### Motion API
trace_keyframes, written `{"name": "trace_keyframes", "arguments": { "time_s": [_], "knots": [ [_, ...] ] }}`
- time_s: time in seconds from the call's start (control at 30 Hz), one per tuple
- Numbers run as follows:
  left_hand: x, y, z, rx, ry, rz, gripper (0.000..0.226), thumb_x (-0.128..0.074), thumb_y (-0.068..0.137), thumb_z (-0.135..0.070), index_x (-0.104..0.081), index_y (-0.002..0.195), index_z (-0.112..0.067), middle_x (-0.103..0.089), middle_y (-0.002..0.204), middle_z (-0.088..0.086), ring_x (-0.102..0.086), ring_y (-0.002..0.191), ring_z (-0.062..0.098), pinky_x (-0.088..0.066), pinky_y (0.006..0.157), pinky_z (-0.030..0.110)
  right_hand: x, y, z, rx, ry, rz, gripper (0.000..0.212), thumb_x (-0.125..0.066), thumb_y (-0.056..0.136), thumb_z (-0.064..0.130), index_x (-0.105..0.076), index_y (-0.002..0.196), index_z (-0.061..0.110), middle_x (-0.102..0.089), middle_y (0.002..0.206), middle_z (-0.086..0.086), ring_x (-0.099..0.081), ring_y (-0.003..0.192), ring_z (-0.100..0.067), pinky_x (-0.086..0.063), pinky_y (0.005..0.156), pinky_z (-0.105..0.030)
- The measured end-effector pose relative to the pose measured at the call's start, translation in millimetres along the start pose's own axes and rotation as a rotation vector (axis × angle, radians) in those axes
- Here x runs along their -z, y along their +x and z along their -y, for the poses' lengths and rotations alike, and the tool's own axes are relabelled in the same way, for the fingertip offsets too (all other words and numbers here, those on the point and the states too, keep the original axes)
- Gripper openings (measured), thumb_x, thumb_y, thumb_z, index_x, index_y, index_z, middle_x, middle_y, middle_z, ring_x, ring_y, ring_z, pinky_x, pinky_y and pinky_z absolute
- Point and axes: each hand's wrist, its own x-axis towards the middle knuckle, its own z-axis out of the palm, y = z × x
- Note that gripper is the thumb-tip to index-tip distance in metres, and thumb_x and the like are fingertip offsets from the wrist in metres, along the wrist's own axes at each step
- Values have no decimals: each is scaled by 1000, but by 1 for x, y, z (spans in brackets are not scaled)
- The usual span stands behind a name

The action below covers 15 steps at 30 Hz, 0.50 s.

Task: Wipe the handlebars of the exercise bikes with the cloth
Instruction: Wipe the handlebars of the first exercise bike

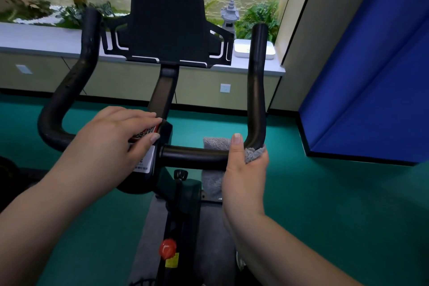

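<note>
- Handlebars (195,157) of a black exercise bike fill the middle of the view: a horizontal bar with two horns curving up and away on either side.
- Below the wrists, nearest the camera, a red knob (167,248) sits on the bike frame above a yellow label.
- Right hand (243,169) grips the horizontal bar just where it bends into the right horn, fingers curled round it and thumb laid over the top.
- Grey cloth (251,154) is bunched between those fingers and the bar; one end pokes out beyond the thumb, the other hangs below the palm.
- Left hand (109,144) rests on the left part of the bar at the centre clamp, fingers straight and close together, their tips lying on a QR-code sticker (145,133).
- Beyond the fingertips the stem rises to a black tablet holder (167,28).
- Farther off, a white ledge (46,39) carries a white tray (254,50), a small stone pagoda (229,15) and green plants.
- To the right of the right hand stands a blue folded mat (371,76) on the teal floor.
</note>
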Motion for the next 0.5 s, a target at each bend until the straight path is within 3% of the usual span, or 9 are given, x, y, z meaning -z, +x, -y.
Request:
{"name": "trace_keyframes", "arguments": {
  "time_s": [0.17, 0.23, 0.33, 0.4, 0.5],
  "knots": [
    [-2, 3, 0, -8, -8, 2, 38, -49, 84, -38, -68, 113, -23, -67, 113, -7, -51, 105, 18, -40, 90, 33, 18, 3, 5, -30, -22, 154, 45, -55, 85, 51, -50, 116, 19, -64, 102, 3, -62, 88, 0, -46, 79, -15],
    [-3, 3, 0, -8, -12, 1, 41, -46, 85, -42, -68, 114, -23, -66, 113, -9, -50, 105, 18, -39, 89, 33, 30, 5, 5, -110, 97, 260, 43, -51, 90, 50, -52, 117, 16, -66, 106, -4, -65, 95, -7, -50, 82, -22],
    [-3, 0, 1, -22, -20, 1, 46, -40, 86, -45, -67, 115, -23, -66, 114, -8, -52, 104, 20, -40, 89, 33, 39, 4, 1, -206, 277, 362, 32, -49, 96, 19, -49, 128, 13, -66, 117, -9, -64, 108, -16, -52, 91, -30],
    [-3, 0, 1, -8, -21, 1, 41, -45, 86, -41, -67, 116, -22, -66, 116, -7, -53, 105, 21, -39, 91, 32, 41, 2, -2, -182, 263, 354, 39, -59, 90, 19, -51, 128, 13, -66, 118, -9, -63, 111, -19, -48, 97, -35],
    [-2, -1, -1, -2, -15, -1, 40, -47, 85, -37, -67, 117, -22, -65, 117, -8, -52, 107, 21, -37, 92, 30, 35, -4, -5, -240, 320, 363, 46, -65, 76, 26, -56, 116, 5, -69, 111, -14, -65, 106, -23, -52, 91, -33]
  ]
}}
